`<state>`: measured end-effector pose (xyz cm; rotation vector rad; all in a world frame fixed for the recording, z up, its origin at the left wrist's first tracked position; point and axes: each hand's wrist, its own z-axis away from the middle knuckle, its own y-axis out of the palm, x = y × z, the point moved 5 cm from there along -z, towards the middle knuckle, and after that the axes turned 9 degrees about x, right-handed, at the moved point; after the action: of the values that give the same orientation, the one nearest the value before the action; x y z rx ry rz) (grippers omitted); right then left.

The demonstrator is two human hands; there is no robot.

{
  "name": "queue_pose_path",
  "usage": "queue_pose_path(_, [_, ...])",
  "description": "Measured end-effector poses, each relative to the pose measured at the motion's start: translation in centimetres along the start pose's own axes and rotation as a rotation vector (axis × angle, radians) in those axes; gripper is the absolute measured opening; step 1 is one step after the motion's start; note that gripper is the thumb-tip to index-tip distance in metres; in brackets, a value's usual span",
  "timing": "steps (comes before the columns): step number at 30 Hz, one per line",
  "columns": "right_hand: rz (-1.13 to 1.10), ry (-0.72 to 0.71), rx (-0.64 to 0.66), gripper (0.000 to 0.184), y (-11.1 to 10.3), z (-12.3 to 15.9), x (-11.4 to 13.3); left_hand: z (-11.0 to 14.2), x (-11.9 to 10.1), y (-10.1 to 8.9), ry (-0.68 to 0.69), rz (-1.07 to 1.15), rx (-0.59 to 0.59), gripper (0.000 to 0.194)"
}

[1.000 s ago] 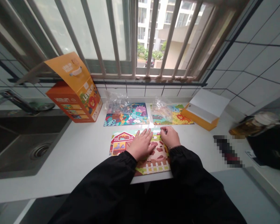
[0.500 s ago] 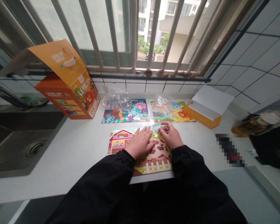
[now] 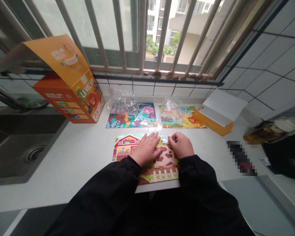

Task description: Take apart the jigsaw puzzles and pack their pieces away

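A farm jigsaw puzzle (image 3: 167, 157) with a red barn, a spotted cow and a white fence lies on the white counter in front of me. My left hand (image 3: 147, 149) rests flat across its middle, fingers stretched out, covering part of the picture. At the upper right of the puzzle, my right hand (image 3: 182, 144) has its fingers curled in a pinch on what seems to be a puzzle piece, mostly hidden by the fingers. Beside those fingertips, a pale patch shows at the puzzle's top edge.
Behind lie a blue animal puzzle (image 3: 144, 123) and a yellow lion puzzle (image 3: 191, 122), each partly under clear plastic wrap (image 3: 172, 109). An orange puzzle box (image 3: 71, 98) stands open at left, near the sink (image 3: 27, 177). An open yellow box (image 3: 212, 121) sits at right.
My right hand has drawn slightly nearer and its fingers have curled in. The pale blue part by its fingertips no longer shows as before. My left hand stays flat.
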<state>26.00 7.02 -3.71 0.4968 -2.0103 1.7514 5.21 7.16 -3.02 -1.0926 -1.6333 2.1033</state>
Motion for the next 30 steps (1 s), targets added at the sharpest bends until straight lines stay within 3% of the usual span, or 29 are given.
queue_pose_path(3, [0.061,-0.069,-0.010,0.020,0.2,0.3,0.2,0.0,0.0,0.0,-0.003,0.011,-0.002,0.061])
queue_pose_path(7, [0.193,-0.144,0.021,0.032,0.6,0.8,0.6,0.0,0.0,-0.1,-0.003,0.018,-0.009,0.061])
queue_pose_path(12, [0.239,-0.134,0.086,0.029,1.0,0.9,0.8,-0.1,-0.1,-0.2,-0.010,0.019,-0.013,0.060])
queue_pose_path(18, [0.282,-0.115,0.058,0.027,1.2,0.9,1.0,-0.2,-0.1,-0.1,-0.010,0.009,-0.019,0.060])
queue_pose_path(30, [-0.252,-0.068,-0.006,0.045,-0.2,1.0,0.2,-0.1,0.0,0.0,0.005,0.024,-0.021,0.062])
